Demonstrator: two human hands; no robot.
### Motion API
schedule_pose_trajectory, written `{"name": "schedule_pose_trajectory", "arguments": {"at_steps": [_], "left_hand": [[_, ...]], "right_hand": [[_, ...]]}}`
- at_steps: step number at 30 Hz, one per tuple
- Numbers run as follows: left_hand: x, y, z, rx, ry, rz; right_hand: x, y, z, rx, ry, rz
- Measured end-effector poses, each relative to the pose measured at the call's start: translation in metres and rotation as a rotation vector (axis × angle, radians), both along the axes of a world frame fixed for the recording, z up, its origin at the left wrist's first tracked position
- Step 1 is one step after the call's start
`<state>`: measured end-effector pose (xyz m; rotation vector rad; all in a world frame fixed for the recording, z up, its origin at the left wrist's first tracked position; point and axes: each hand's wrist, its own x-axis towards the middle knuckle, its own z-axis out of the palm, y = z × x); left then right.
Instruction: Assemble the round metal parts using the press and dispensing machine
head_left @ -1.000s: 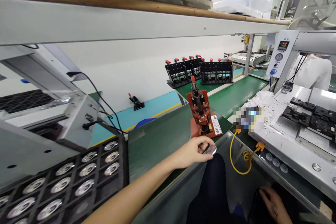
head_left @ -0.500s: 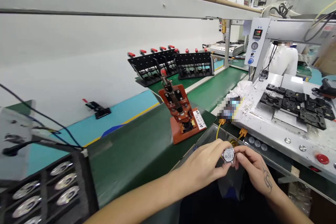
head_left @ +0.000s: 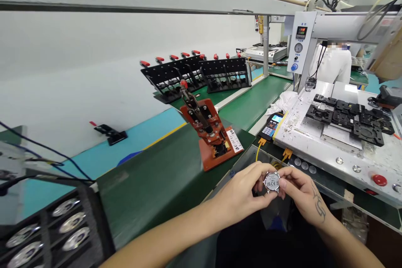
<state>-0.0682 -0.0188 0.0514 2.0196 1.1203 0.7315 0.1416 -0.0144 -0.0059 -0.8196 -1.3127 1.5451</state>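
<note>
Pinching a small round metal watch case (head_left: 271, 181) by its rim, the left hand (head_left: 248, 190) and the right hand (head_left: 301, 197) meet right of the lower centre of the frame; the left thumb lies along the lower edge and its fingers bend round the left side, while the right thumb presses at the right edge, its other fingers curled close; the printed back of the case, with a CE mark, faces the camera.

Just above and left of the hands, a red clamp fixture (head_left: 204, 121) with a white label stands tilted in view on a green bench (head_left: 141, 192); at the lower left, a dark tray (head_left: 99, 222) holds shiny round parts (head_left: 76, 238) in compartments; two black racks (head_left: 226, 75) with red handles stand near the upper centre.

Right of centre lies a keypad device (head_left: 271, 127) with a lit screen, beside a white machine (head_left: 320, 150) bearing black blocks (head_left: 342, 113) and a red button (head_left: 379, 180); a person in white (head_left: 339, 65) is at the upper right.
</note>
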Motion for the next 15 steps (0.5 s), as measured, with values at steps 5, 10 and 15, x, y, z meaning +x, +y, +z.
{"name": "schedule_pose_trajectory", "arguments": {"at_steps": [5,10,15], "left_hand": [[-0.001,-0.011,-0.005,-0.468,-0.472,0.066],[-0.024,-0.030,-0.032,-0.623,-0.695,0.199],[-0.132,-0.074,-0.044,-0.020,-0.326,0.788]], "right_hand": [[-0.001,-0.006,-0.004,0.029,-0.135,0.004],[0.004,-0.008,-0.040,0.061,-0.404,0.079],[0.013,0.015,-0.154,0.002,-0.629,0.479]]}}
